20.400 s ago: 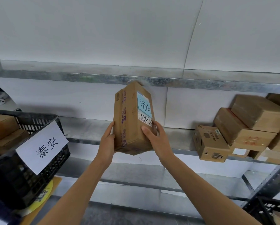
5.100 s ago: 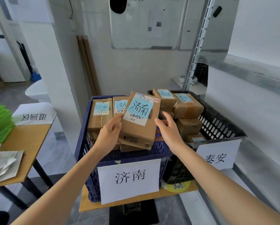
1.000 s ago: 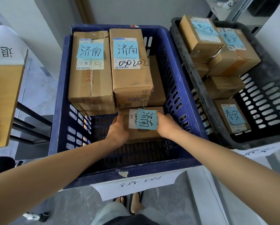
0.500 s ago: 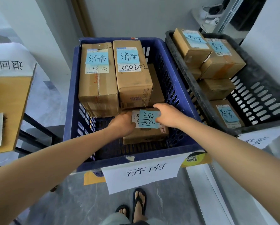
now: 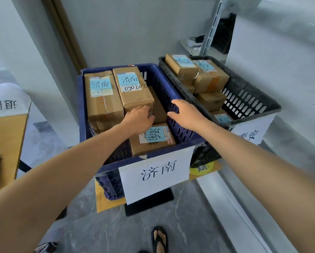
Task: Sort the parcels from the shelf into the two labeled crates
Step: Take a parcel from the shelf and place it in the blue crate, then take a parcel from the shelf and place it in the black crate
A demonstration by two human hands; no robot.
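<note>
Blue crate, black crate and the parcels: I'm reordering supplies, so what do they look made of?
Blue crate: moulded plastic, it seems, matte, with regular slotted walls. Black crate: likely the same, dull finish, slotted too. Parcels: brown cardboard, matte, with taped seams; the blue labels on top look like paper.

Wooden table [image 5: 6, 137] with white sign [image 5: 9, 99], grey floor [image 5: 193, 227], black sandal [image 5: 158, 234], metal upright [image 5: 210, 28]

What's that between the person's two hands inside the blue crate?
A plain brown parcel, lying low in the blue crate, shows in the gap between the left hand and the right hand. Seen in the head view.
</note>
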